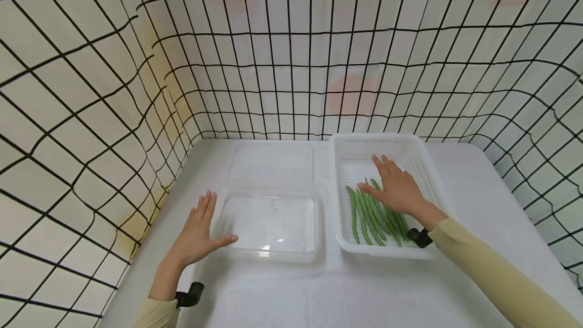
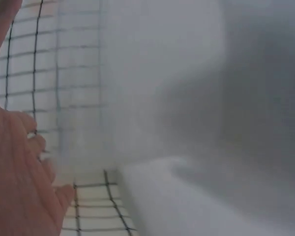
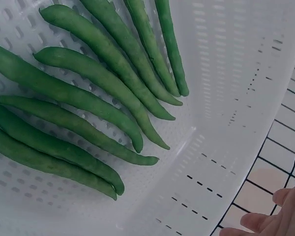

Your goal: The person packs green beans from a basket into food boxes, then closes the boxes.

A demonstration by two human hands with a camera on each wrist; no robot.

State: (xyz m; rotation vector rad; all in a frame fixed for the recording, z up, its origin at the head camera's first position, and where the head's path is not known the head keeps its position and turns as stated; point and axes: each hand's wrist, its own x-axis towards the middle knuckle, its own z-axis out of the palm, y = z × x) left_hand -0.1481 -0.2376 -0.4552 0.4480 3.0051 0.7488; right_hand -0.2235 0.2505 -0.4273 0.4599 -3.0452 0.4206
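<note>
The head view looks down on two bare hands, both palm down over a white table (image 1: 309, 292). The left hand (image 1: 197, 234) points its fingers away from the person, and its thumb sticks out sideways by the left edge of a clear box (image 1: 268, 224). Its thumb and fingers are wide apart. I cannot tell if the thumb touches the box.

The right hand (image 1: 397, 189) hangs over a white basket (image 1: 338, 196), with thumb and fingers apart too. The green beans (image 1: 371, 219) lie side by side in the near part of the basket, below that hand. The right wrist view shows the fingertips away from the beans.

Each wrist wears a small black thing, and the sleeves (image 1: 492, 267) are pale yellow. Black wire mesh (image 1: 311, 34) stands behind the table and on both sides, with pale cloth behind it.

The basket sits near the back edge, close to the mesh. A thin strip of table lies between box and basket. More table stretches along the basket's right side, and a wide white part lies in front, nearest the person.
</note>
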